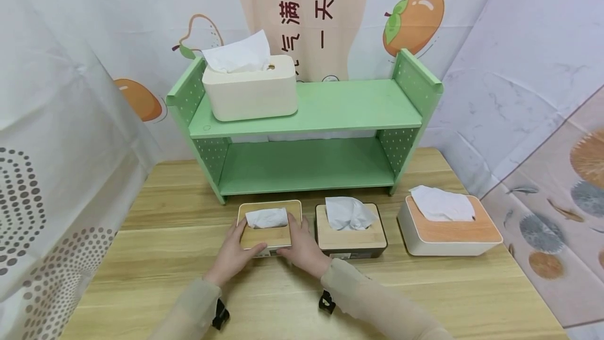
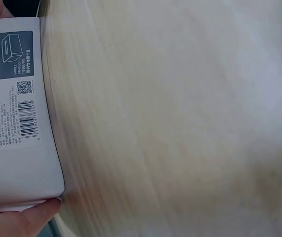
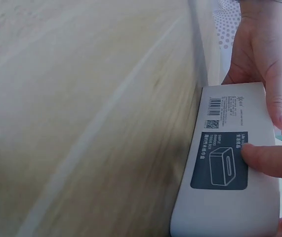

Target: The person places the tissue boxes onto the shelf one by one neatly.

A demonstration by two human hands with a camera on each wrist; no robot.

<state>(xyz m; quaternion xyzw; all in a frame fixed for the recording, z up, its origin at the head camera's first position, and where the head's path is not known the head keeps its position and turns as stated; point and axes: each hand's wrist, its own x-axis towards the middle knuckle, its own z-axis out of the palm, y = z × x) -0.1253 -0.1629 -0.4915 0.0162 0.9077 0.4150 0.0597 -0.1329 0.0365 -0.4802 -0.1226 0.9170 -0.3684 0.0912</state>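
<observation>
A small tissue box [image 1: 250, 213] with a white body, bamboo-look lid and white tissue sits on the table below the green shelf. My left hand [image 1: 232, 256] holds its left end, the thumb along the front edge. At the right end my right hand [image 1: 304, 245] grips the box, and its thumb presses the dark label [image 3: 220, 168] on the front face in the right wrist view. The front wall [image 2: 12, 168] shows a barcode sticker in the left wrist view. A black tissue box [image 1: 351, 243] with a pale wooden lid stands just right of my right hand.
The two-tier green shelf [image 1: 306, 167] stands behind the boxes, a large cream tissue box [image 1: 252, 96] on its upper left. To the right on the wooden table [image 1: 155, 224] is a white tissue box with an orange-brown lid [image 1: 445, 232]. Printed cloth hangs behind.
</observation>
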